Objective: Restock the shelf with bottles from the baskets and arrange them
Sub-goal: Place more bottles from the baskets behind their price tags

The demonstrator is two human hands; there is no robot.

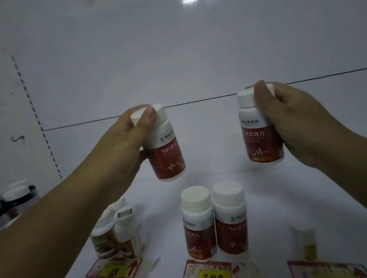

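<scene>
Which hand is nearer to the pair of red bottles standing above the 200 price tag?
Left. The left hand, holding a red bottle, is up and left of the standing pair; the right hand, holding another red bottle, is higher and farther right.

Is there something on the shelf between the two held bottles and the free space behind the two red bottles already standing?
Nothing visible. The left hand and right hand each hold a bottle above bare shelf. The standing pair is nearer the front edge, with open space behind it.
</scene>
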